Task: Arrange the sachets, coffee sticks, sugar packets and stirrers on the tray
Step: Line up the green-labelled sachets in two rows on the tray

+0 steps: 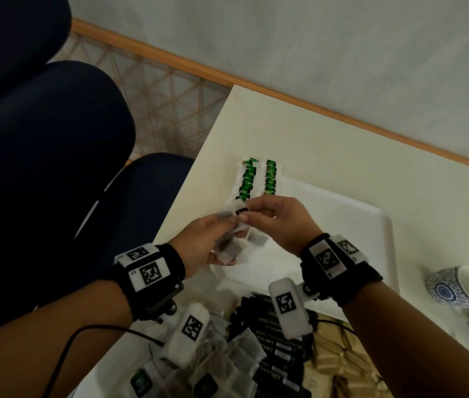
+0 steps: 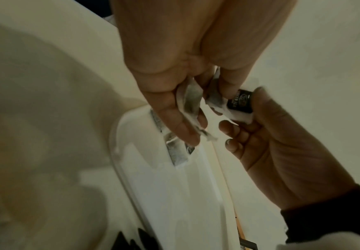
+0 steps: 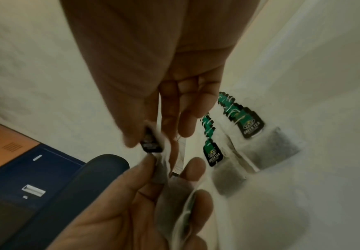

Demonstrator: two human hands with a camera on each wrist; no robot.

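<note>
Both hands meet above the near-left corner of the white rectangular plastic tray (image 1: 382, 225), which lies on the cream tabletop (image 1: 328, 133). The left hand (image 1: 210, 239) is curled round a small bundle of white paper tea sachets with dark leaf showing through (image 1: 229, 251); its thumb and forefinger also pinch the edge of the top sachet. The right hand (image 1: 279, 222) pinches that same sachet at its small black paper tag (image 1: 241, 211) between thumb and forefinger, the other fingers loosely bent. In the left wrist view the tag (image 2: 240, 101) sits against the right thumb, with the sachet paper crumpled below it.

At the far-left corner of the tray, just beyond the hands, two neat overlapping rows of tea sachets with green tags (image 1: 259, 179) run away from the person, side by side and nearly touching. The right wrist view shows these tags (image 3: 247, 121) printed with "GREEN TEA".

On the tabletop in front of the tray's near edge lies a loose heap of more white tea sachets (image 1: 222, 357), beside it a pile of black coffee sticks with white lettering (image 1: 273, 351), and next to those some pale brown paper packets (image 1: 339, 360). Off the tray's right side stand blue-and-white patterned porcelain cups (image 1: 463, 291).
</note>
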